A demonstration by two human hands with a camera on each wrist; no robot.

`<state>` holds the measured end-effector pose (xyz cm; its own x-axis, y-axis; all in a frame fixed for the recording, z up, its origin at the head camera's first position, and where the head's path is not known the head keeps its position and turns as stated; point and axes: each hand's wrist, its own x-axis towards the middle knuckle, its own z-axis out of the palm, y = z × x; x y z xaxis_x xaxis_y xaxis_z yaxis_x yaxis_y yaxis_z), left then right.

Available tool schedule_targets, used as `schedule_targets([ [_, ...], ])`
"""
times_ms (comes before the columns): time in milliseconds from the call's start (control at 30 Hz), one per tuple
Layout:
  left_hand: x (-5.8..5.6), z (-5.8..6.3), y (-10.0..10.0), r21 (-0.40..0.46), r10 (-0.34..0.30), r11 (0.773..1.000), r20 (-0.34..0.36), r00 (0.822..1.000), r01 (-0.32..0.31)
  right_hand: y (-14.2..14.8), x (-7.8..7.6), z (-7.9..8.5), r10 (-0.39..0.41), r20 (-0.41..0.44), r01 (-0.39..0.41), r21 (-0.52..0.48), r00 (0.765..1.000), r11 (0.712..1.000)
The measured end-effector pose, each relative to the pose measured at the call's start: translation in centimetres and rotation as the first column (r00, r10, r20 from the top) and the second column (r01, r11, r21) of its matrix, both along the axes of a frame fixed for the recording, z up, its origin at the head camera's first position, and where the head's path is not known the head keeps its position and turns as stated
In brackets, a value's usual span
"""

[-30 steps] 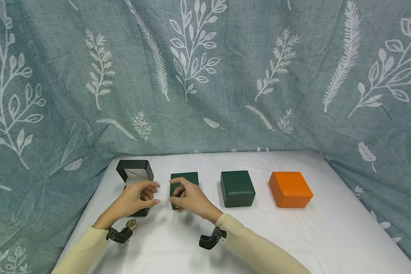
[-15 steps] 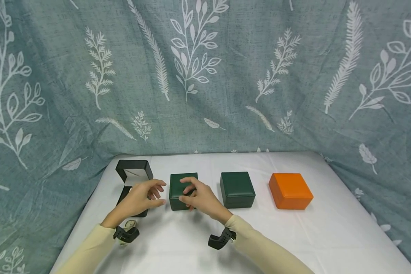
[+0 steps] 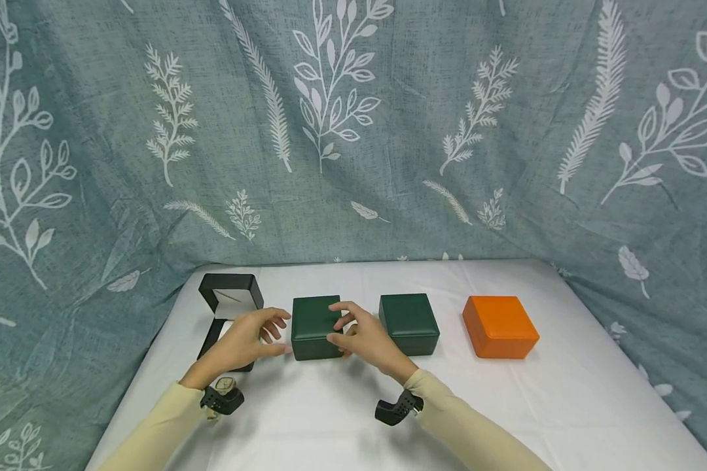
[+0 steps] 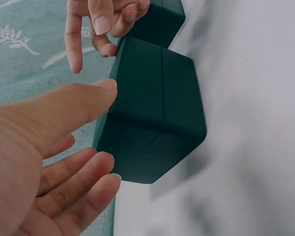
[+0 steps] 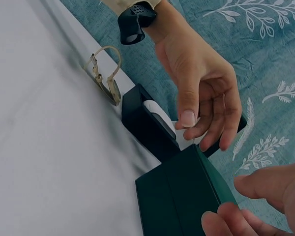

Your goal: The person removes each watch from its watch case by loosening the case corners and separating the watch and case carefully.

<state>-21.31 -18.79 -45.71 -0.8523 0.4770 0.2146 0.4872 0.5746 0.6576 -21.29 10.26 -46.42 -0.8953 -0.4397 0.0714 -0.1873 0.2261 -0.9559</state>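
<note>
In the head view, the green box (image 3: 316, 324) stood toward the tabletop's (image 3: 571, 386) far edge, room in front; left hand (image 3: 245, 338) and right hand (image 3: 366, 337) flanked it, released. Left wrist: loosely spread fingers (image 4: 86, 184), contact unclear. Right wrist: open black box (image 5: 140, 118) just beyond.

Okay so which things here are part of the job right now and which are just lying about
Likely in the job:
left green box, between left grip and right grip

Seemingly just lying about:
open black box
watch
right green box
orange box
</note>
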Motion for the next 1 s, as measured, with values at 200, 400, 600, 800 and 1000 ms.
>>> schedule_targets([
  [200, -0.1, -0.5, 0.2, 0.01, -0.028, 1.0, 0.007, 1.0, 0.028, 1.1, 0.0, -0.2, -0.023, 0.001, 0.023, -0.004, 1.0, 1.0],
  [400, -0.3, -0.9, 0.4, 0.014, -0.027, 1.0, 0.034, 0.999, 0.027, 1.8, -0.1, -0.8, -0.038, 0.016, 0.038, 0.0, 0.999, 0.999],
  [600, -0.6, -1.2, 0.8, -0.036, -0.018, 0.999, 0.051, 0.999, 0.019, 2.2, 0.0, -1.3, -0.049, 0.033, 0.049, 0.025, 0.998, 0.999],
  [800, -0.5, -1.4, 0.9, -0.027, -0.012, 1.0, 0.109, 0.994, 0.015, 2.5, 0.2, -2.0, -0.023, 0.047, 0.02, 0.063, 0.999, 0.998],
  [1000, -0.7, -1.7, 1.0, -0.007, -0.007, 1.0, 0.128, 0.992, 0.008, 2.4, 0.2, -2.5, -0.019, 0.061, 0.014, 0.083, 0.998, 0.996],
])
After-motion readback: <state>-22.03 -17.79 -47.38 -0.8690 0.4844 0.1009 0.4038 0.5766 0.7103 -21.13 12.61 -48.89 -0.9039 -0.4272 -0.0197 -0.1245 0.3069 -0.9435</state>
